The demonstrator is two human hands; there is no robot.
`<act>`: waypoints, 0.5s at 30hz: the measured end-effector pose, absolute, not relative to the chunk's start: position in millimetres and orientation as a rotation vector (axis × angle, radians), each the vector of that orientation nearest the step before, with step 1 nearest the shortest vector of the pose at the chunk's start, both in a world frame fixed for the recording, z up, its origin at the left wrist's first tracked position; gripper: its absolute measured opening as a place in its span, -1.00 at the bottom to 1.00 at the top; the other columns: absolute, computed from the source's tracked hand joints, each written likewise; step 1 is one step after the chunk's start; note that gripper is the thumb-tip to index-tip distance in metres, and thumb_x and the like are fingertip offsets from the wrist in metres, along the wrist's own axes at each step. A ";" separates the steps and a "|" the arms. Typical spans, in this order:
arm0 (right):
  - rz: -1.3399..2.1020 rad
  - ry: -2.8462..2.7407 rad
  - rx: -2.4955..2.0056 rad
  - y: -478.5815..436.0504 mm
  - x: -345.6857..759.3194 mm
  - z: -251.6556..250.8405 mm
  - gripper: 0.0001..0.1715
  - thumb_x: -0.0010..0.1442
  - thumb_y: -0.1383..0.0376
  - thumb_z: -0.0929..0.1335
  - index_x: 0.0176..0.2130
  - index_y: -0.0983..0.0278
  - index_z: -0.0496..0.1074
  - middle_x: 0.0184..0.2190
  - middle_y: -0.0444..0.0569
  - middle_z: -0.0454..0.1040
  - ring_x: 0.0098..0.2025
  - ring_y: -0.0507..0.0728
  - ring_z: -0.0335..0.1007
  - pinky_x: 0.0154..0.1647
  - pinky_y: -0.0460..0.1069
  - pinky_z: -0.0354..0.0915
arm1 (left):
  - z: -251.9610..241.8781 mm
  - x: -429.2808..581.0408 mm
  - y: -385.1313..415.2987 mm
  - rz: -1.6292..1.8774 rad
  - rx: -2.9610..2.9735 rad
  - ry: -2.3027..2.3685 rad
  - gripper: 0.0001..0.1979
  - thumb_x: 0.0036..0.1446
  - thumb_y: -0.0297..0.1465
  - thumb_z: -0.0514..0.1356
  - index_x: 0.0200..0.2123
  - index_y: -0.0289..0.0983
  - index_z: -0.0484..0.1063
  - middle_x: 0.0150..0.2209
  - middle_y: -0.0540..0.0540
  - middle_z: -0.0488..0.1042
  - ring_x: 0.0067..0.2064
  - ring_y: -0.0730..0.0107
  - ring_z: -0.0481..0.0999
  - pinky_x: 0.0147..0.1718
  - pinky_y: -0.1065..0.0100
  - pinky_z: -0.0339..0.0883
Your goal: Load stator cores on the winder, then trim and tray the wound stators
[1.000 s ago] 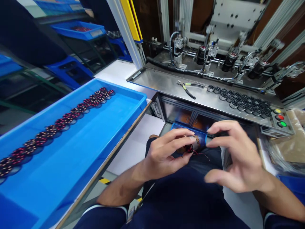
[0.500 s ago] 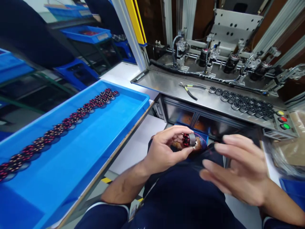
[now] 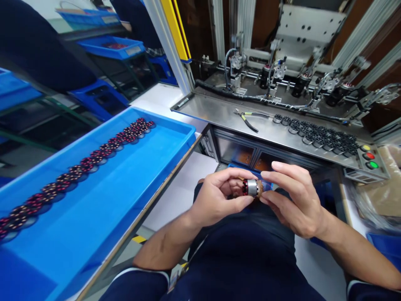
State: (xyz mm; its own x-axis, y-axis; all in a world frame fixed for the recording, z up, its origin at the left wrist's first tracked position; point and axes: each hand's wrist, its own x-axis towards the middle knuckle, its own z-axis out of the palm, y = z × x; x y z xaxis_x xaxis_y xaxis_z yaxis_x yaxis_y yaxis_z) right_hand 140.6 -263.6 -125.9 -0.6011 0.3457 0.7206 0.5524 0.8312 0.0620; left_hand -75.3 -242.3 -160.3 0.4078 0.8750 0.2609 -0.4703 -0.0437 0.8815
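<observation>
My left hand grips a small motor stator between thumb and fingers, above my lap. The stator has a silver-grey metal ring, red and black parts at its left end and copper-coloured winding at its right. My right hand has its thumb and a finger closed round that right end, touching it; its other fingers stick out. Several similar wound stators lie in a long row in the blue tray at my left.
On the metal ledge ahead lie open pliers and several black-topped rings. Behind stands a machine with black cylindrical fixtures. A button box sits right, beside a plastic-wrapped carton. A person's dark clothing shows left.
My right hand has moved left from beside the stator onto its right end. The stator has turned slightly in my left hand, showing more of the metal ring.
</observation>
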 end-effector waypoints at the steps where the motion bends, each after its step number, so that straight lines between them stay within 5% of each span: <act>1: -0.342 -2.274 -0.674 -264.4 144.7 -124.5 -0.85 0.23 0.49 0.41 -0.18 0.29 0.48 0.05 0.15 0.51 0.21 0.32 0.40 0.08 0.20 0.44 | -160.6 -76.0 -242.3 1.189 1.213 0.470 -0.63 0.01 -0.59 0.43 -0.09 -0.22 0.61 -0.18 -0.10 0.67 -0.24 0.44 0.68 -0.19 0.49 0.57; 5: -0.107 -2.249 -0.799 -269.5 158.5 -110.2 -0.87 0.29 0.32 0.41 -0.14 0.30 0.45 0.05 0.26 0.47 0.22 0.39 0.38 0.14 0.30 0.41 | -161.6 -81.3 -242.1 1.387 1.546 0.599 -0.57 -0.05 -0.61 0.42 -0.07 -0.23 0.60 -0.09 -0.16 0.64 -0.12 0.33 0.66 -0.20 0.48 0.55; 8: -0.021 -2.240 -0.780 -271.1 153.5 -97.8 -0.63 0.29 0.07 0.41 -0.12 0.33 0.45 0.08 0.34 0.44 0.23 0.44 0.35 0.19 0.37 0.37 | -160.4 -83.0 -242.6 1.454 1.823 0.624 -0.53 -0.08 -0.62 0.42 -0.05 -0.24 0.58 -0.09 -0.18 0.64 -0.05 0.26 0.64 -0.09 0.40 0.55; 12: -0.138 -2.352 -0.676 -262.7 133.6 -96.3 -0.94 0.27 0.38 0.40 -0.21 0.35 0.47 0.03 0.30 0.51 0.20 0.38 0.40 0.12 0.28 0.43 | -157.0 -83.2 -245.6 1.421 1.929 0.604 -0.50 -0.09 -0.64 0.40 -0.03 -0.25 0.56 -0.07 -0.19 0.64 -0.07 0.25 0.65 -0.03 0.34 0.54; 15: -0.209 -2.413 -0.590 -258.6 124.9 -102.5 -0.91 0.25 0.50 0.37 -0.20 0.40 0.46 0.03 0.33 0.52 0.22 0.38 0.38 0.08 0.25 0.43 | -157.4 -89.4 -247.2 1.379 1.831 0.565 -0.52 -0.08 -0.64 0.40 -0.04 -0.23 0.57 -0.09 -0.18 0.65 -0.09 0.25 0.66 -0.09 0.36 0.56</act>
State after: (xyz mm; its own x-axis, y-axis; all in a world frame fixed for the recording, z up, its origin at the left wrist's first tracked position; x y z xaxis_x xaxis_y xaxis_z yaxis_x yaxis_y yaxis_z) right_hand 124.9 -258.6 -102.5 -0.6965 0.3608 0.6203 0.4621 0.8868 0.0029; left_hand -89.4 -247.2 -157.4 0.3186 0.7284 0.6066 -0.0935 -0.6127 0.7848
